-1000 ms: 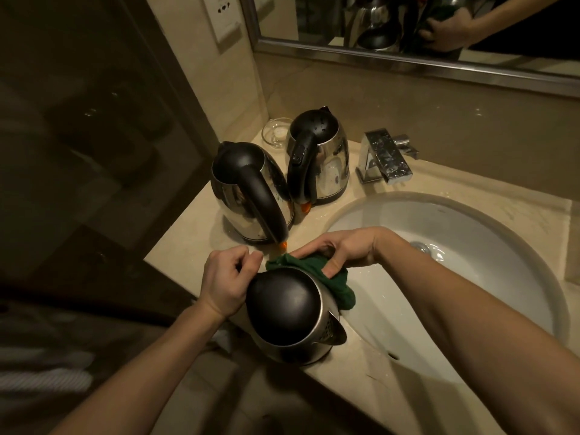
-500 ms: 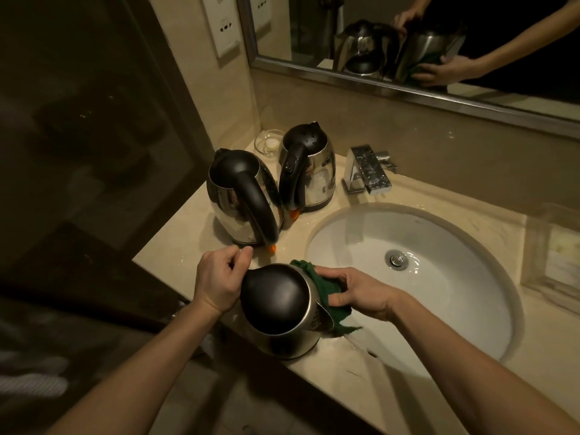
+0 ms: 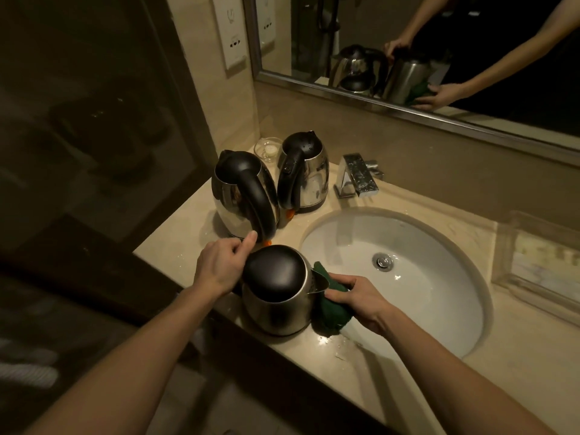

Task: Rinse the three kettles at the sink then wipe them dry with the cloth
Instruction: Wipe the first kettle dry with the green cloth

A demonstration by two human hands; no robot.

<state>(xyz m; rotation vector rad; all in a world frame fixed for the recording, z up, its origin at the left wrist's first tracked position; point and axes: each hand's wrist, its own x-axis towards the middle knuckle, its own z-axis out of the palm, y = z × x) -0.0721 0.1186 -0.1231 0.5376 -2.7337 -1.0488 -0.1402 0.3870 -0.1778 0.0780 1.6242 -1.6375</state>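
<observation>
While my left hand (image 3: 219,265) is gripping the near kettle (image 3: 276,296) by its handle, on the counter (image 3: 175,246) just left of the sink (image 3: 423,277), my right hand (image 3: 354,298) is clutching the green cloth (image 3: 332,312) against its spout side. Beyond, the middle kettle (image 3: 241,196) and the far kettle (image 3: 306,180) are standing left of the sink, probably awaiting wiping.

Three steel kettles (image 3: 276,293) upright on counter (green cloth (image 3: 332,312) alongside)

small glass dish (image 3: 267,149) at back of the beige bench (image 3: 175,243), well beyond the fingers (image 3: 340,282). chrome tap (image 3: 357,175) beyond & right of them. mirror (image 3: 470,58) above on the wall, socket plate (image 3: 233,42) left of it. clear tray (image 3: 539,255) far right.
</observation>
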